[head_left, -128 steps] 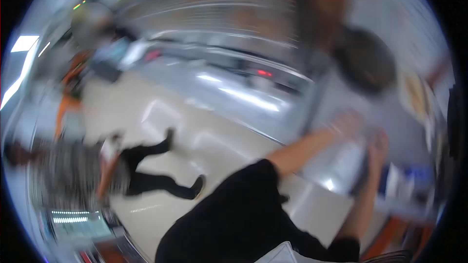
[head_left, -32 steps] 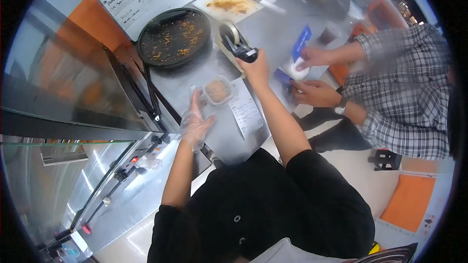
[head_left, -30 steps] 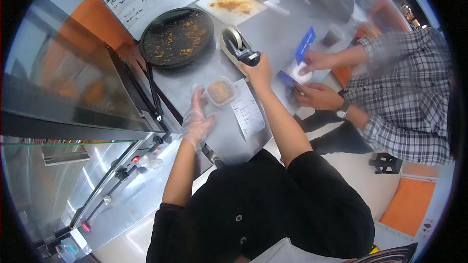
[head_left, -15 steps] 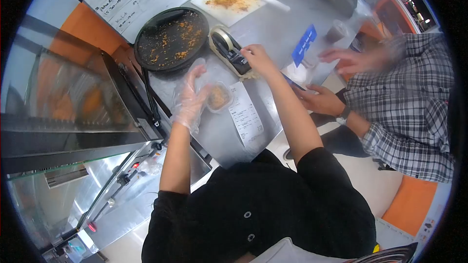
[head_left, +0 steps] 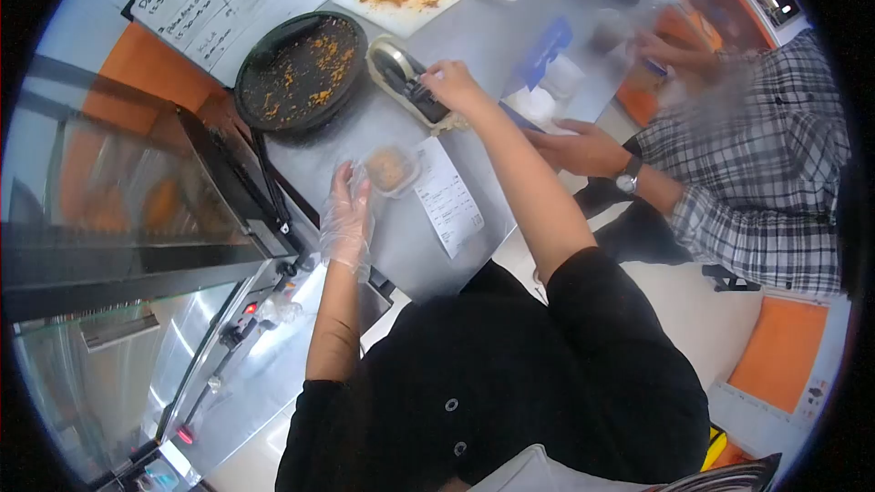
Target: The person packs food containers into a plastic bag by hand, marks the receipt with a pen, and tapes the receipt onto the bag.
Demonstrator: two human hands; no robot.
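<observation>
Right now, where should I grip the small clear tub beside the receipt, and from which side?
Probably by two opposite walls of the tub, coming from the left with your gloved left hand, which is beside it. The tub is small and squarish and sits flat on the metal counter, so one grasp should span it. The receipt lies along its right side.

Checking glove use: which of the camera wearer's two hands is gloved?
The left hand, beside the small clear tub: it wears a see-through plastic glove, while the right hand, at the tape dispenser, is bare.
</observation>
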